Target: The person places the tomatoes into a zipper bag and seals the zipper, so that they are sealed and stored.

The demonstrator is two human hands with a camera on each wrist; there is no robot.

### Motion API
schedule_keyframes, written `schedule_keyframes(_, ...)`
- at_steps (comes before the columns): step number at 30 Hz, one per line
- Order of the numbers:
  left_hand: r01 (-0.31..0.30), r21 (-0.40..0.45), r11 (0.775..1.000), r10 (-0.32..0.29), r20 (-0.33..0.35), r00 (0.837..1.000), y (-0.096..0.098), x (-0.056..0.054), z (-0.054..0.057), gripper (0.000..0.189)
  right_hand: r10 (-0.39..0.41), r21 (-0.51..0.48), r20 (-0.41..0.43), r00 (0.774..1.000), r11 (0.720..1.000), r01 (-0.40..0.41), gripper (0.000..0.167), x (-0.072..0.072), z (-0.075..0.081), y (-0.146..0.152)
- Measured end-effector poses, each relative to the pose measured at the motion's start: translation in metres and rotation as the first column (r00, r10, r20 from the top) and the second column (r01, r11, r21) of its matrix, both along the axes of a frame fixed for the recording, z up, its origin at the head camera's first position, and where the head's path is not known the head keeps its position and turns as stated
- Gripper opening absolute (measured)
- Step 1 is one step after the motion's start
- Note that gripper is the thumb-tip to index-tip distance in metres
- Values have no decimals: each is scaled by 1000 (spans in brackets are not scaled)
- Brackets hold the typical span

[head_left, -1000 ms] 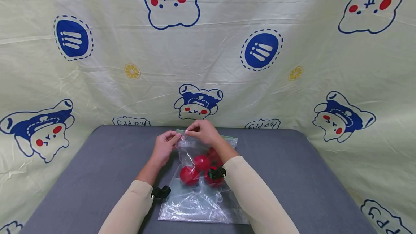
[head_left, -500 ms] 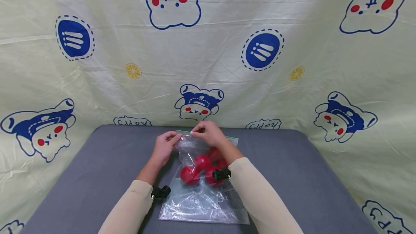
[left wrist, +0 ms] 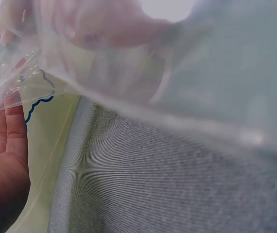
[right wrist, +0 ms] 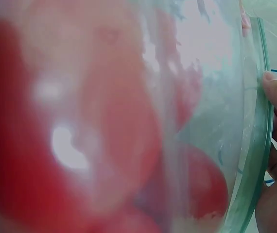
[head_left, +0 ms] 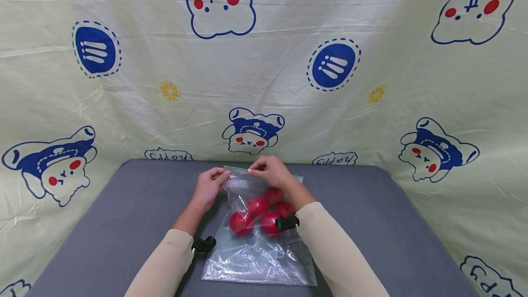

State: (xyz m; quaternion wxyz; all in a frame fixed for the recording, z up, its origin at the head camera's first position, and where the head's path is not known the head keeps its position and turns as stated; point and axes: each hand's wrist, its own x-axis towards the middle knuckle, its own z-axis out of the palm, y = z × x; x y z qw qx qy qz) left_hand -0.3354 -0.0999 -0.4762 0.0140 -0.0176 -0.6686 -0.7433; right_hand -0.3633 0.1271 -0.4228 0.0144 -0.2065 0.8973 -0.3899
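A clear zip-lock bag (head_left: pixel 251 262) with a green-edged top lies on the table, holding several round, glossy red fruits (head_left: pixel 257 206) whose kind I cannot tell. My left hand (head_left: pixel 207 188) pinches the top left corner. Farther right along the same edge, the thumb and fingers of my right hand (head_left: pixel 272 172) pinch the green zip strip (right wrist: pixel 261 121). Seen from the left wrist, the hand (left wrist: pixel 5 170) is partly behind wrinkled plastic. Red fruit fills much of the right wrist view, blurred up close. Whether the zip is sealed there is hard to see.
A grey cloth-covered table (head_left: pixel 140 223) extends to both sides of the bag. Behind it hangs a pale printed curtain (head_left: pixel 288 118). Black wrist cameras (head_left: pixel 204 244) sit at both cuffs, the right one above the fruits.
My right hand has slid to the right along the bag's top edge, away from the left hand. The left hand keeps its place at the corner.
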Motion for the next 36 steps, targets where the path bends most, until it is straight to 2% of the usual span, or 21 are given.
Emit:
schedule_keyframes(5,0,-15,1000,0,6,1000,-2,1,-1,26,-6,23,-5,1000,1000,6,12,0,-2,6)
schedule_keyframes(20,1,13,1000,-1,-6,1000,-3,-3,-6,24,-14,83,-27,1000,996,16,13,-1,-3,27)
schedule_keyframes(36,-7,34,999,7,-10,1000,-3,-3,-4,23,-32,73,-32,999,997,34,13,0,-3,47)
